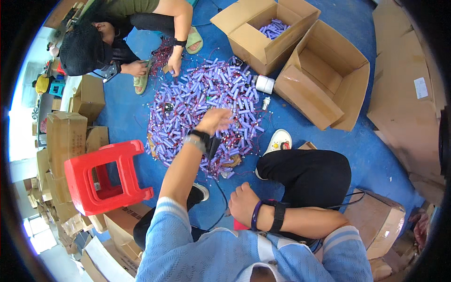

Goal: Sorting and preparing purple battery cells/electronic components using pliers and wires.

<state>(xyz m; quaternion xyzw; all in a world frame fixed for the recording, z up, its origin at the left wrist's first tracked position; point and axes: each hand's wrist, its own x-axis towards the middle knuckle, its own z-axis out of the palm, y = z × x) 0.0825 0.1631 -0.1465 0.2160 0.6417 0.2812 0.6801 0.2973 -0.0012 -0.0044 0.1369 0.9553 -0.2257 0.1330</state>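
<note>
A large heap of purple cylindrical battery cells [202,94], many with thin red and black wires, lies on the blue floor in front of me. Over the heap's middle, my left hand [215,121] reaches with its fingers stretched out, touching or just above the cells; I see nothing held in it. A black strap and a small dark device [212,146] sit at that wrist. My right hand [244,204] stays back near my knee, fingers curled under; whatever they may hold is hidden. Something red [242,224] shows just below it.
Across the heap a crouching person's hand [174,65] touches its far edge, by tangled wires [162,54]. An open carton with cells [251,44] and another open carton [300,89] stand far right. A red stool [75,188] lies tipped at left; a white roll [265,84] sits beside the heap.
</note>
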